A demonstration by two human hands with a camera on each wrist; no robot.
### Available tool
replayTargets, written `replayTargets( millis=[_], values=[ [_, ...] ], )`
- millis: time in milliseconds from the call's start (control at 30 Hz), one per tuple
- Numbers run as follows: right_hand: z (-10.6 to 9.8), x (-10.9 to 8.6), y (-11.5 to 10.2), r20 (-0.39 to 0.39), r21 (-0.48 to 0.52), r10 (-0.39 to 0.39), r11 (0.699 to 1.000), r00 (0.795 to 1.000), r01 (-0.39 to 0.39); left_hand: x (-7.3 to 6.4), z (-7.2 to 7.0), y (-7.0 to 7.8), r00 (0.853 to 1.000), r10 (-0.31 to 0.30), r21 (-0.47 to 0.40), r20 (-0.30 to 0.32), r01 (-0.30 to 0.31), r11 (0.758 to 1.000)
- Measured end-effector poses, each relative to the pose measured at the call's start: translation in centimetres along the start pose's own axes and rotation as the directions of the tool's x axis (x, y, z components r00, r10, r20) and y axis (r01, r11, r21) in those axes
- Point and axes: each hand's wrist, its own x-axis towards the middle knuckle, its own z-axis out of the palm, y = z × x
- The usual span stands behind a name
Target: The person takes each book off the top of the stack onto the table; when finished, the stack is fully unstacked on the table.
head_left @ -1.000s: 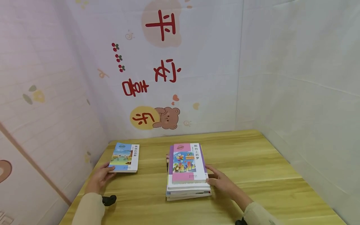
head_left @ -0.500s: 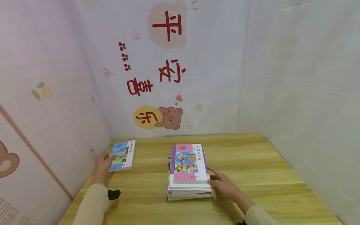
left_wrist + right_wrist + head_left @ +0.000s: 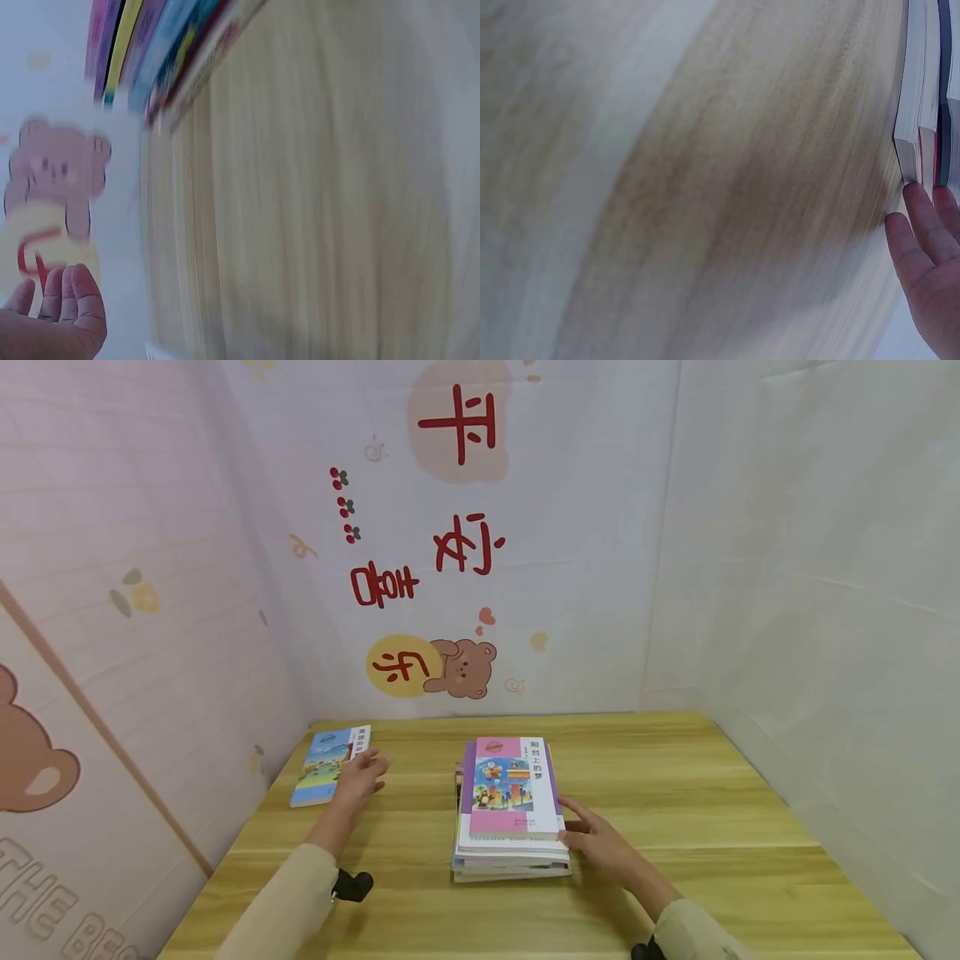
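A blue-and-white book [image 3: 322,768] lies face up at the table's far left corner. My left hand [image 3: 358,783] is over its right edge in the head view, fingers loosely bent and holding nothing. In the left wrist view that left hand [image 3: 64,319] shows against the wall cloth, with nothing in its grasp. Mid-table stands a stack of books [image 3: 513,864], topped by a pink-and-white book [image 3: 506,818]. My right hand [image 3: 600,847] rests at the stack's right side. In the right wrist view its fairly straight fingers [image 3: 926,217] meet the ends of the lower books [image 3: 915,142].
The wood-grain table [image 3: 675,827] reaches back to a white wall cloth [image 3: 570,527] printed with red characters and a bear. Further cloth hangs along the left and right sides. A black wrist-worn device [image 3: 352,885] sits by the left sleeve.
The left hand has let go of the blue-and-white book and moved right, off its left side. The book sits slightly farther back. The right hand stays at the stack.
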Motion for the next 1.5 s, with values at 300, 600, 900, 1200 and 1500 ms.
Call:
replayTargets(
  millis=[300,600,900,1200,1500],
  values=[
    [-0.2,-0.1,-0.1,-0.010,0.009,0.017,1.000,1.000,-0.017,-3.3,8.2,0.2,0.995,0.003,0.004,0.100,-0.004,1.000],
    [0.0,-0.1,-0.1,-0.020,-0.003,0.032,0.999,0.999,-0.032,-5.6,11.2,-0.9,0.992,-0.001,0.005,0.125,0.000,1.000],
    [0.0,-0.2,-0.2,-0.033,-0.001,0.037,0.999,0.999,-0.037,-6.2,12.4,-1.9,0.988,0.028,0.012,0.149,-0.030,0.999],
    [-0.1,-0.3,-0.9,-0.028,-0.015,0.023,1.000,0.999,-0.023,-6.4,13.2,-2.4,0.992,0.046,0.085,0.122,-0.057,0.995],
    [0.1,-0.2,-0.6,-0.045,-0.025,0.033,0.999,0.998,-0.034,-5.6,12.1,-2.9,0.990,0.027,0.063,0.137,-0.035,0.997]
  ],
)
